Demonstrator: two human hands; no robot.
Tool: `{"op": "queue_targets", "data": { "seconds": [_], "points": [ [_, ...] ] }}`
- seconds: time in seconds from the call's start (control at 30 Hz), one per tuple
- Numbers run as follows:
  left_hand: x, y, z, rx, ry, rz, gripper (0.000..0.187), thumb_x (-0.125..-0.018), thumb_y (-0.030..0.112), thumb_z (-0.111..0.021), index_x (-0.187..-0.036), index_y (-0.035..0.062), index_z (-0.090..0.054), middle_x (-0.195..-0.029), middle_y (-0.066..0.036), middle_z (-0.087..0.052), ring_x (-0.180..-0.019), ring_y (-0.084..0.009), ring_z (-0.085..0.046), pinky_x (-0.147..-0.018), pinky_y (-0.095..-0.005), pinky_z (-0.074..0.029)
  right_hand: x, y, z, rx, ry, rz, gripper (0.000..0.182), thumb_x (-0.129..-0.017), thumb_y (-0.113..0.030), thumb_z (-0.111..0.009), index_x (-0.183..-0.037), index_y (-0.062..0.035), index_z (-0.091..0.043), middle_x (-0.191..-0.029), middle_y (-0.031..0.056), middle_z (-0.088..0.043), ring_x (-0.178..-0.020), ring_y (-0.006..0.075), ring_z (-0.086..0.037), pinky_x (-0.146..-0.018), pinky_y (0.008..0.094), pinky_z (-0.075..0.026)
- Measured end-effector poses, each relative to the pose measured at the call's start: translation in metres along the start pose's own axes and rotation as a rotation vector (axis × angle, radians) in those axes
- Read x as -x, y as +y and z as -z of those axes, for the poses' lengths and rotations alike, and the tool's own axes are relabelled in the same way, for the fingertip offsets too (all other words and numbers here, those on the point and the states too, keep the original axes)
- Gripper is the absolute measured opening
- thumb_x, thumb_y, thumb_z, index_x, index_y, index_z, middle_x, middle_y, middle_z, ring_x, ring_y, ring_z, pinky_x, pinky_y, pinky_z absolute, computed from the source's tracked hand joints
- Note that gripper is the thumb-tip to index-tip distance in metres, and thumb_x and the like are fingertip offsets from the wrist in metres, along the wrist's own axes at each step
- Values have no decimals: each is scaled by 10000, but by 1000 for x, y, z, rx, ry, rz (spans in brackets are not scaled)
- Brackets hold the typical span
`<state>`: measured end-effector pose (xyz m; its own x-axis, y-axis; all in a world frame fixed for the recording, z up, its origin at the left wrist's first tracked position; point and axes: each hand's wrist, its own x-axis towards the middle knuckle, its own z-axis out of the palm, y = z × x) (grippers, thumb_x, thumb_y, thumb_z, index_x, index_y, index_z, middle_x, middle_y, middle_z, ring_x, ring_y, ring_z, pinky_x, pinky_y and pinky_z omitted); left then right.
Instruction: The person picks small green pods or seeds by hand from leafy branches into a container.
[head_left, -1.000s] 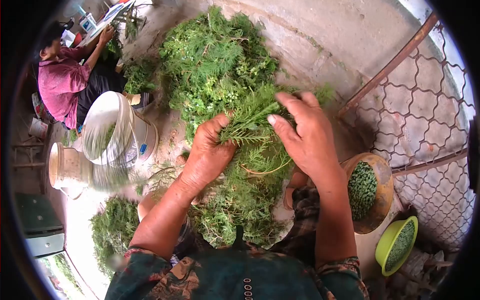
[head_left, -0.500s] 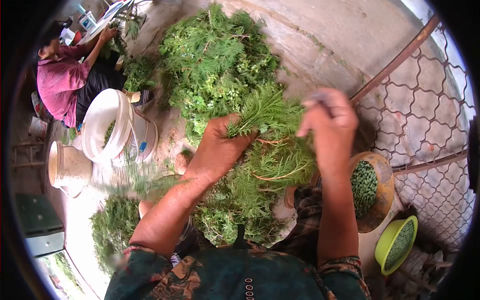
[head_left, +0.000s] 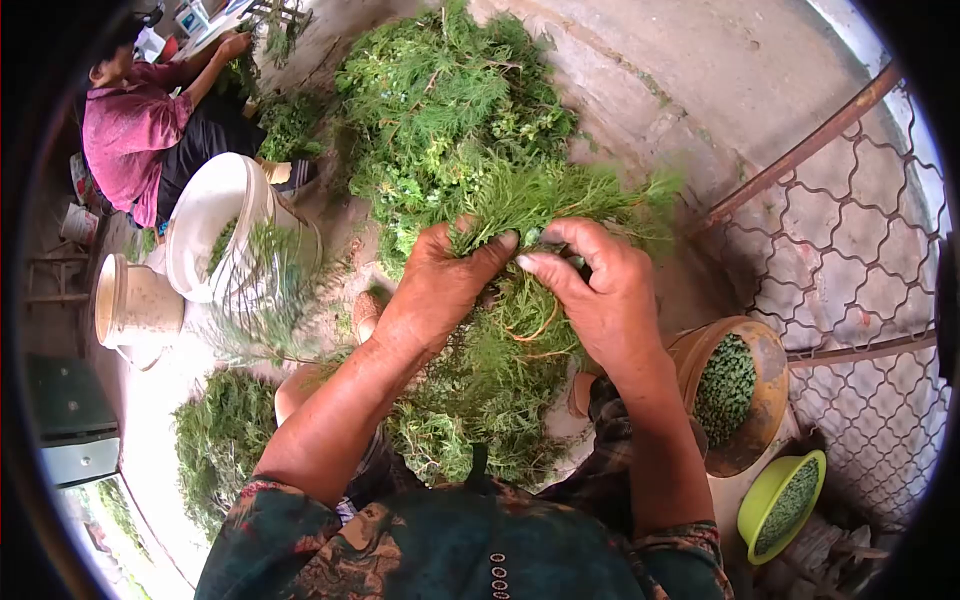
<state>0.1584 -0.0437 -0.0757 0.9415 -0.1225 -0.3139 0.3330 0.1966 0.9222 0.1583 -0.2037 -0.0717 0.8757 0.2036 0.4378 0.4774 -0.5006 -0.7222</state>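
Observation:
My left hand (head_left: 445, 285) is closed around a leafy green branch (head_left: 560, 200), which stretches to the right above both hands. Thumb and index finger of my right hand (head_left: 600, 280) pinch at the foliage, right beside my left fingertips, around a small green piece (head_left: 533, 236). Behind the hands lies a large heap of green branches (head_left: 450, 110). More cut foliage (head_left: 470, 420) lies below, between the legs. A loose sprig (head_left: 265, 290), blurred, hangs left of my left forearm.
White buckets (head_left: 215, 230) and a beige bucket (head_left: 145, 305) stand at left, near a seated person (head_left: 135, 140) handling branches. At right are a yellowish bucket (head_left: 765, 370) of green seeds, a lime-green bowl (head_left: 750, 520) of them, and a wire mesh (head_left: 850, 240).
My right hand has moved left and down to the foliage beside my left hand. The branch now extends farther right. The view has shifted slightly.

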Motion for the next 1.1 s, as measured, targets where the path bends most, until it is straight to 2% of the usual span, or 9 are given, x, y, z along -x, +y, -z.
{"op": "queue_targets", "data": {
  "seconds": [0.33, 0.43, 0.53, 0.6, 0.67, 0.8, 0.83, 0.93, 1.1],
  "points": [
    [2, -12, -8, -326, -65, -568, 349, -781, -151, -513, -1033, 69, -614, -940, -45, -644, -863, -125, -592, -763, -280, -488, 1, 12, 1, -349, 33, -212, 109, -799, -63, -630, -870, 12, -594, -673, 64, -588, -573, 121, -538, -526, 270, -426],
    [1, -5, -3, -806, 6, -1056, 344, -664, 44, -615, -1007, 64, -606, -830, -104, -619, -753, -276, -615, -662, -341, -476, 17, 0, 13, -1103, 64, -675, 168, -782, -45, -612, -949, -43, -599, -855, 38, -600, -714, 122, -575, -591, 260, -460],
    [7, 4, 2, -1030, 58, -1208, 364, -644, 117, -604, -1007, 83, -609, -790, -71, -585, -709, -244, -596, -613, -336, -457, 29, 22, 5, -215, -63, -25, 219, -797, -69, -599, -1014, -46, -592, -980, 46, -602, -876, 170, -585, -721, 309, -476],
    [8, 5, 4, -1085, 73, -1287, 372, -638, 139, -592, -1007, 93, -612, -775, -55, -566, -690, -216, -587, -595, -329, -448, 33, 22, 4, -317, -102, -149, 260, -808, -146, -590, -1050, -50, -591, -1032, 56, -602, -975, 214, -566, -821, 349, -461],
    [10, 8, 6, -1123, 37, -1388, 360, -652, 136, -563, -1007, 103, -613, -788, -39, -553, -693, -198, -580, -595, -325, -447, 30, 19, -2, -1849, 1, -596, 345, -886, -312, -498, -1110, -53, -540, -1098, 97, -578, -963, 248, -574, -851, 410, -478],
    [6, 7, 15, -1203, 59, -1420, 363, -645, 129, -564, -1003, 105, -619, -794, -42, -560, -688, -194, -577, -584, -321, -443, 17, 53, 36, -1761, 84, -583, 333, -851, -307, -507, -1015, -27, -581, -945, 93, -637, -864, 231, -606, -808, 375, -496],
    [6, 5, 15, -1200, 60, -1421, 363, -645, 129, -564, -1003, 105, -619, -794, -42, -560, -688, -194, -577, -584, -321, -443, 5, 11, 31, -1406, 583, -795, 305, -836, -280, -500, -964, -20, -596, -851, 82, -644, -801, 222, -620, -752, 363, -517],
    [7, 4, 16, -1228, 65, -1412, 364, -644, 131, -568, -1003, 119, -624, -811, -44, -571, -684, -195, -576, -588, -322, -441, 6, 15, 37, -1336, 303, -801, 233, -788, -269, -505, -889, -73, -579, -684, 12, -579, -356, 92, -304, -403, 269, -362],
    [11, 16, 23, -1247, 194, -1320, 361, -650, 143, -577, -1006, 173, -629, -874, -47, -584, -698, -209, -573, -612, -332, -434, 13, 13, 25, -1650, 92, -1007, 222, -748, -219, -525, -889, -50, -554, -614, 32, -486, -392, 128, -340, -414, 290, -328]
  ]
}}
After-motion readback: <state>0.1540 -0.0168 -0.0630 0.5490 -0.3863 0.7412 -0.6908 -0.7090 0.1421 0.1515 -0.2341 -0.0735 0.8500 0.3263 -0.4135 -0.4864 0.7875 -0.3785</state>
